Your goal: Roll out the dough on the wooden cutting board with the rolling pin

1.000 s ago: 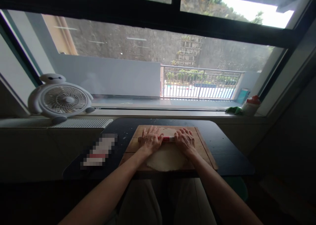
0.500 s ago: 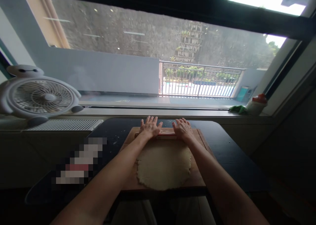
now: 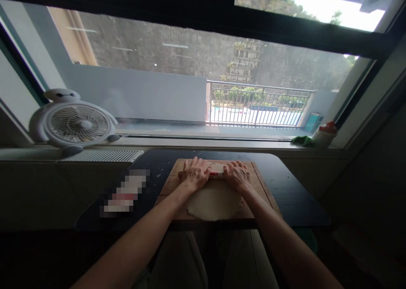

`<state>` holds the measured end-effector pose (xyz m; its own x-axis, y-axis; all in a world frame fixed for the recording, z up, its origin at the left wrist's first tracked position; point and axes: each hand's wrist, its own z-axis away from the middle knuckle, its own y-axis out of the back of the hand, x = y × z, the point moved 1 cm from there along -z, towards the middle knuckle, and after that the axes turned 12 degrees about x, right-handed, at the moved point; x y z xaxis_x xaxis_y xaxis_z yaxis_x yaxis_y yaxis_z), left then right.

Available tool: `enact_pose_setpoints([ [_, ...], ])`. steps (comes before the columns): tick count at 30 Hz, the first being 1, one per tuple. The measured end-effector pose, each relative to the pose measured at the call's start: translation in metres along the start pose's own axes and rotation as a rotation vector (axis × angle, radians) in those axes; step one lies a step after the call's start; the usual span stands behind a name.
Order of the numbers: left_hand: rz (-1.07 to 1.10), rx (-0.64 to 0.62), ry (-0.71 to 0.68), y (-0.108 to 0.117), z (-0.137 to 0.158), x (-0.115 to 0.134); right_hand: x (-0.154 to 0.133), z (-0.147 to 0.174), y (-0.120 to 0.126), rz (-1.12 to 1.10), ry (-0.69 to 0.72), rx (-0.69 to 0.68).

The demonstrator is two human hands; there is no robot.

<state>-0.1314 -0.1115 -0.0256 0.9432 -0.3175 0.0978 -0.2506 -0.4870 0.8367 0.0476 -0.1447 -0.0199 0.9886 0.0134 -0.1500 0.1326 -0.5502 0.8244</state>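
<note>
A rolling pin (image 3: 217, 174) with red marking lies crosswise on a round, flat sheet of pale dough (image 3: 215, 202). My left hand (image 3: 196, 172) rests palm down on the pin's left part, fingers stretched forward over it. On the right part lies my right hand (image 3: 237, 173), also palm down with its fingers extended and slightly bent. The hands cover most of the pin, and its middle shows between the thumbs. Dough shows on both sides of the pin. Under it is a wooden board (image 3: 171, 183).
The board sits on a dark table (image 3: 293, 196). A blurred-out item (image 3: 127, 192) lies on the table's left side. A white fan (image 3: 84, 124) stands at the left by the window. At the right of the sill are a bottle (image 3: 325, 136) and a green cloth (image 3: 303, 141).
Both hands and the rolling pin have come back toward me from the board's far edge, uncovering dough beyond the pin. The head view has shifted, with the fan now farther right.
</note>
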Motion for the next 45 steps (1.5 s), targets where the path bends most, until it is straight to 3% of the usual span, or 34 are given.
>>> enact_pose_setpoints([
  [3, -0.005, 0.013, 0.000, 0.010, 0.014, 0.003, -0.004, 0.014, 0.008, 0.004, -0.003, 0.023],
  [6, -0.003, 0.002, -0.001, 0.008, 0.009, 0.003, -0.004, 0.007, 0.004, 0.004, -0.017, 0.009],
  [16, 0.033, -0.160, 0.109, -0.050, -0.092, -0.022, 0.016, -0.090, -0.053, -0.022, -0.112, -0.151],
  [21, 0.023, -0.184, 0.158, -0.063, -0.115, -0.029, 0.019, -0.110, -0.065, -0.019, -0.154, -0.200],
  [27, 0.015, -0.171, 0.138, -0.048, -0.086, -0.021, 0.015, -0.081, -0.049, -0.016, -0.164, -0.207],
  [34, 0.002, -0.054, 0.048, 0.007, -0.004, 0.000, -0.007, 0.004, 0.005, 0.001, -0.083, -0.061],
  [38, -0.001, -0.012, 0.021, 0.031, 0.034, 0.001, -0.014, 0.044, 0.023, 0.006, -0.050, 0.027],
  [41, -0.005, -0.033, 0.014, 0.035, 0.039, 0.001, -0.015, 0.048, 0.025, 0.015, -0.049, 0.035],
  [45, -0.021, -0.098, 0.045, 0.021, 0.012, 0.003, -0.013, 0.023, 0.016, 0.009, -0.074, -0.015],
])
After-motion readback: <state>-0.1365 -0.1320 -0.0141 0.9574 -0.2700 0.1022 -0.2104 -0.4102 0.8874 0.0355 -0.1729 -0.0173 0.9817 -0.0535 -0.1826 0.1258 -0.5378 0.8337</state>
